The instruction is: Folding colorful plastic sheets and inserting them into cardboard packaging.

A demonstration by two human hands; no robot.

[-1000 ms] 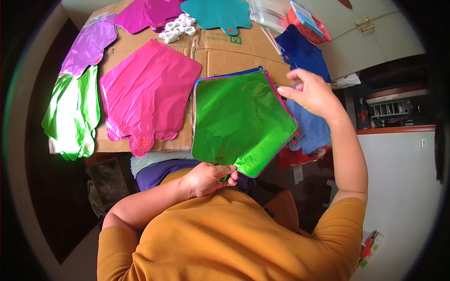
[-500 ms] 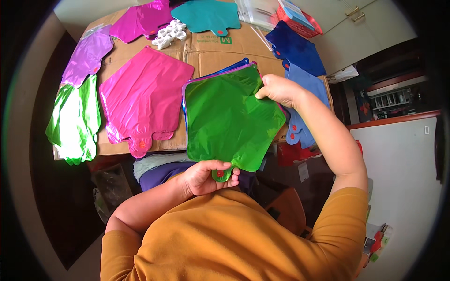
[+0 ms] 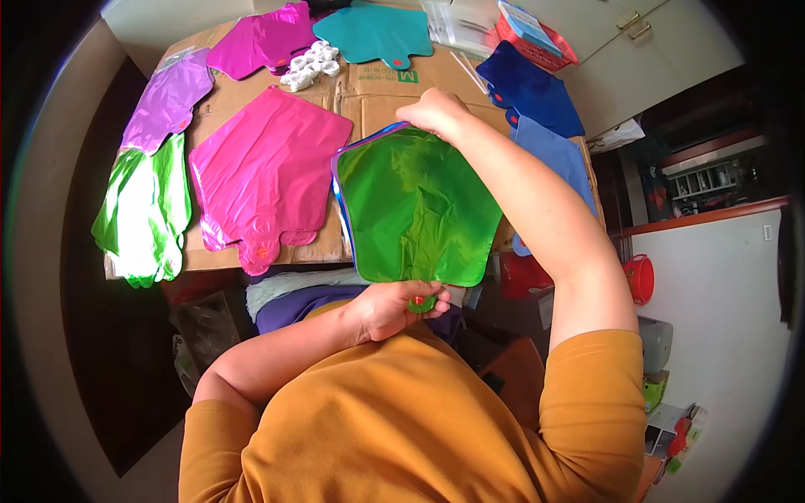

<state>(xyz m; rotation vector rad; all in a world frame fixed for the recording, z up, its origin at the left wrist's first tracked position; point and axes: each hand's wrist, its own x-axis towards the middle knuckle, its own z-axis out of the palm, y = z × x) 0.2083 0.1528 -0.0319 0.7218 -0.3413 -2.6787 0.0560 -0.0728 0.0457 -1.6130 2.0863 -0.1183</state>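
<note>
A stack of flat foil balloons with a green one [image 3: 419, 210] on top hangs upright in front of my chest, at the near edge of the cardboard. Blue and purple edges show behind the green sheet. My left hand [image 3: 394, 308] is closed around the tab with a red mark at the stack's lower end. At the top edge, my right hand [image 3: 432, 111] pinches the stack; its fingertips are partly hidden. To the left lies a pink foil balloon [image 3: 268, 172], tab toward me.
Around the cardboard [image 3: 356, 101] lie a shiny green balloon [image 3: 142, 218], lilac [image 3: 168, 101], magenta [image 3: 260, 42], teal [image 3: 373, 33], dark blue [image 3: 532, 88] and light blue [image 3: 549, 159] ones. White coils [image 3: 310, 65] sit at the back, a red basket [image 3: 541, 50] at the back right.
My right hand has moved left and up, from the stack's upper right side to its top edge. My left hand has shifted slightly right, still holding the tab.
</note>
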